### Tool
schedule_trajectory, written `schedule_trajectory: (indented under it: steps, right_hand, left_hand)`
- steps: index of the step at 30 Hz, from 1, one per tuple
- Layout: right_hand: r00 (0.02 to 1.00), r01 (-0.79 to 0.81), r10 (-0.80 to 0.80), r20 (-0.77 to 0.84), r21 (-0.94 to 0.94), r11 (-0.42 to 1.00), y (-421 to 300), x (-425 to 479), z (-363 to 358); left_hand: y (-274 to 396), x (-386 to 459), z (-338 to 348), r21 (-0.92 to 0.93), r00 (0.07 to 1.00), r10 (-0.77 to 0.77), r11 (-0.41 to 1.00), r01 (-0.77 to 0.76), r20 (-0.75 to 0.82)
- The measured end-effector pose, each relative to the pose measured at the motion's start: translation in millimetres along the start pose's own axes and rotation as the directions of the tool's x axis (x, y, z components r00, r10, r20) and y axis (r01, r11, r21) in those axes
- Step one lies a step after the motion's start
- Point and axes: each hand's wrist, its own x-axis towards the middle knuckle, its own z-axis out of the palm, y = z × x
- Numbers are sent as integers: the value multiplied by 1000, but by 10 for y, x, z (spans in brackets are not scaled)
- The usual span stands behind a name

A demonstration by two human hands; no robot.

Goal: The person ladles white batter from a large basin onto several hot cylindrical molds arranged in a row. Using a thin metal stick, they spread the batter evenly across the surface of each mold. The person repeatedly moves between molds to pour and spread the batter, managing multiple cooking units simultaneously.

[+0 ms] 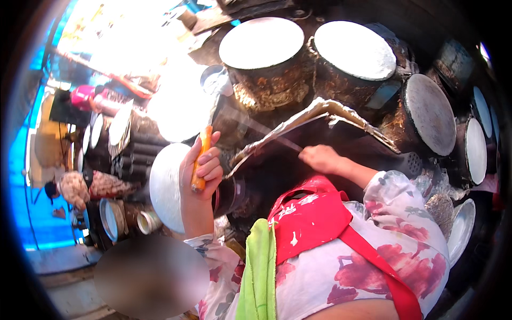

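Note:
On the left, my left hand (206, 164) is closed around the orange handle of a metal ladle (217, 81), whose cup has white material on it. The ladle's cup is close to a very bright round white surface (178, 104), and glare hides where they meet. Nearer the middle, my right hand (322, 159) grips a thin, pale tool (260, 127), blurred along its length, that points up and left. Behind my left wrist is a round white-coated plate (166, 184). A bent, ragged-edged sheet (320, 105) stands beyond my right hand.
White-topped drums (262, 43), (354, 50) stand at the top. A grey round plate (431, 115) is at the right. People (74, 190), (86, 98) are at the far left, near dark cylinders (148, 156). A green cloth (258, 272) hangs over my red apron (312, 224).

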Motion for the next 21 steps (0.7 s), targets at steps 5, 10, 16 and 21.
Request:
schedule_trajectory:
  steps: [5, 10, 16, 21]
  right_hand:
    - [784, -99, 372, -497, 492, 865, 1206, 441, -651]
    - [752, -161, 532, -390, 674, 721, 1630, 1029, -1339]
    - [723, -134, 542, -428, 683, 718, 1909, 1825, -1704]
    - [668, -99, 470, -577, 557, 824, 1898, 2163, -1597]
  left_hand:
    - [130, 1507, 579, 68, 989, -108, 993, 101, 99]
    - [220, 2835, 877, 231, 993, -113, 968, 100, 44]
    - [56, 4112, 926, 709, 974, 78, 698, 100, -214]
    - [28, 4589, 509, 940, 923, 302, 312, 140, -238]
